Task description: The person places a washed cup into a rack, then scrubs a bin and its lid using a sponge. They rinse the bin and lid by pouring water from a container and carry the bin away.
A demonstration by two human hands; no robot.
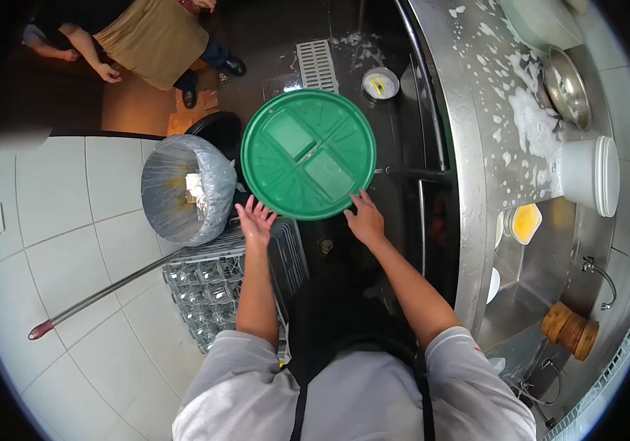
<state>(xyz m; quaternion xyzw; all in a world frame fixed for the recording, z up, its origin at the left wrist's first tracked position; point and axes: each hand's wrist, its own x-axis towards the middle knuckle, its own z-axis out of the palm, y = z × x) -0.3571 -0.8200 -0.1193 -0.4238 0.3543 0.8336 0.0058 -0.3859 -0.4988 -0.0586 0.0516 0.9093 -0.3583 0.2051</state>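
A large round green lid (309, 154) lies in front of me, ribbed and with two raised rectangles. My left hand (256, 220) is at its lower left edge, palm up with the fingers spread. At the lower right edge is my right hand (365, 219), its fingers apart and the fingertips by the rim. Whether either hand bears any of the lid's weight cannot be told. Left of the lid stands a bin lined with a clear bag (219, 192), with some white waste inside.
A rack of glasses (208, 294) sits below the bin, beside a long handle (109, 297). On the right runs a soapy steel counter (476, 95) with a white tub (587, 176), a metal bowl (569, 88) and a sink (542, 257). Another person (155, 40) stands at the upper left.
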